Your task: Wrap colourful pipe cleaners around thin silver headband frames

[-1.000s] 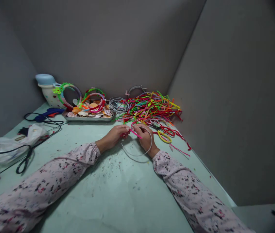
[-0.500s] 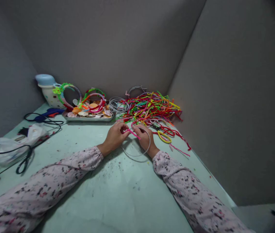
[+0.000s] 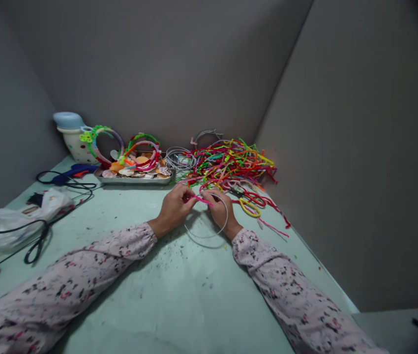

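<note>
Over the pale green table, my left hand (image 3: 174,207) pinches a bright pink pipe cleaner (image 3: 204,200) between thumb and fingers. My right hand (image 3: 223,212) is closed on a thin grey wire ring (image 3: 226,220), which hangs in a loop below the fingers. The pink strip crosses the upper part of the ring, between both hands; exactly how it wraps the wire is too small to tell. Just beyond my fingers lies a heap of colourful pipe cleaners (image 3: 227,164). Yellow-handled scissors (image 3: 250,208) rest right of my right hand.
A metal tray (image 3: 135,181) of shells and fuzzy wrapped rings stands at the back, beside coiled grey wire (image 3: 179,158). Farther left are a blue-lidded bottle (image 3: 74,140), a blue tool (image 3: 72,172), black cable (image 3: 43,226) and a plastic bag (image 3: 20,226). Grey walls enclose the table.
The free end of the pink pipe cleaner has risen slightly and lies flatter. The wire ring has shifted a little; both hands stay almost in place.
</note>
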The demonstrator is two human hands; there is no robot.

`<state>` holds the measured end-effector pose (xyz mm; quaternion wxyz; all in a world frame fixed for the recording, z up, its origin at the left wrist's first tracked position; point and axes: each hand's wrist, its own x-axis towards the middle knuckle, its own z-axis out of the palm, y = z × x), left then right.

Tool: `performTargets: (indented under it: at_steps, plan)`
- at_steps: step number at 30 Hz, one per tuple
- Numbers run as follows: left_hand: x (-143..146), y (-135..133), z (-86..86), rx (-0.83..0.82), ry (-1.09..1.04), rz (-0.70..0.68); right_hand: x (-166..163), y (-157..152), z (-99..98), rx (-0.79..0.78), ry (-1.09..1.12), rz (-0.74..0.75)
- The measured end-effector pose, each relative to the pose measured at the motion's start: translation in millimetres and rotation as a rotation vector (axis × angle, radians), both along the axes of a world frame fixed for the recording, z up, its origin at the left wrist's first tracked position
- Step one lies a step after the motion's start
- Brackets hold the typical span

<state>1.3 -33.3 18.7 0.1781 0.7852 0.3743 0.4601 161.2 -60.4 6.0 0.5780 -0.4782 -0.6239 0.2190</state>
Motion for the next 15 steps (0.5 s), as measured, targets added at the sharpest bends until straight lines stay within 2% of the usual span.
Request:
performTargets:
  at_steps: [15]
  plan:
    - [-1.0,0.5,-3.4,-0.017,-0.054,-0.025,0.2,-0.9,-1.7,-0.04,0.029,0.039]
